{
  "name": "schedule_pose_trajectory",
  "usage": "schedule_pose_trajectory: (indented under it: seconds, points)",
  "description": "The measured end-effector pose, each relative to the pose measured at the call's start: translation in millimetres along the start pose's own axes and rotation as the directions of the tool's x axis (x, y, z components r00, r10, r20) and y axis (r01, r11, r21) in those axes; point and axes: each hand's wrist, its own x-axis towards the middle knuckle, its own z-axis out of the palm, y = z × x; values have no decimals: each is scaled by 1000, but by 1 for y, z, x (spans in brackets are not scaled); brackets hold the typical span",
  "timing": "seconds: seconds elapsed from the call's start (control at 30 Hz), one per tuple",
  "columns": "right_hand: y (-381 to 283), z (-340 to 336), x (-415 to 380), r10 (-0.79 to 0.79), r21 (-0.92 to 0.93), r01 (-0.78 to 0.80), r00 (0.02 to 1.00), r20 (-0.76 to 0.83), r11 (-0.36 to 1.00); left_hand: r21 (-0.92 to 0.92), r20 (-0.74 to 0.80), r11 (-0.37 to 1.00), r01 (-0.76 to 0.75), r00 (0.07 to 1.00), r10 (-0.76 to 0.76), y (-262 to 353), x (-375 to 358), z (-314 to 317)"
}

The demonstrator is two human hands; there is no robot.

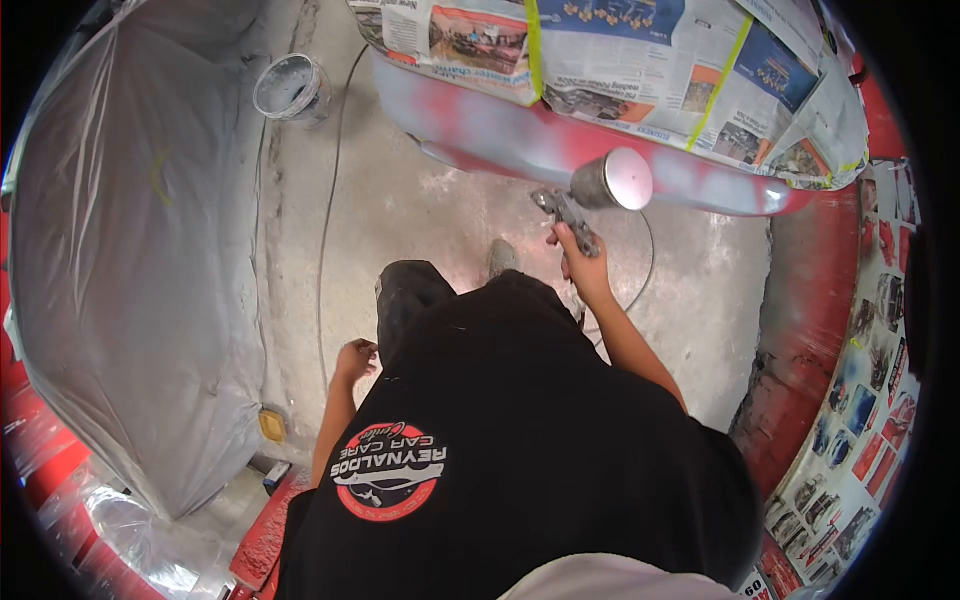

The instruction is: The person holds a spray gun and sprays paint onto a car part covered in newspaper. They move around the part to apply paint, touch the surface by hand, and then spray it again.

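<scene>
My right hand is wrapped round the handle of a metal spray gun with a round, white-topped cup. The gun is just in front of a curved panel painted in patches of red and pale grey. Newspaper held by yellow-green tape covers the surface above that panel. My left hand hangs low beside my leg, its fingers curled; whether it holds anything cannot be made out.
Plastic sheeting drapes a large shape at the left. A bucket stands on the concrete floor, near a thin hose. A yellow block lies by the sheeting. Printed pictures line the right side.
</scene>
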Motion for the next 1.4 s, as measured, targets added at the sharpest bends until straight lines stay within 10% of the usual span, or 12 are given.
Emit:
schedule_pose_trajectory:
  seconds: [0.33, 0.53, 0.77, 1.1, 1.4]
  points:
    - [-35, 124, -8, 34, -31, -39, 990, -140, 999, 365, -139, 921, -134, 971, 196, 96, 159, -113]
    - [-58, 251, 11, 71, -125, -117, 943, -326, 985, 486, 20, 741, -463, 854, 520, 111, 244, -157]
    - [-94, 348, 34, 48, -189, -125, 929, -367, 974, 139, 376, 912, -387, 872, 313, 121, 320, -206]
    - [-88, 386, 59, 29, -180, -96, 939, -343, 979, -279, 64, 745, -606, 763, 644, 202, 364, -156]
    - [-75, 383, 58, 86, -208, -156, 947, -310, 966, -305, 122, 695, -651, 698, 706, 253, 343, -152]
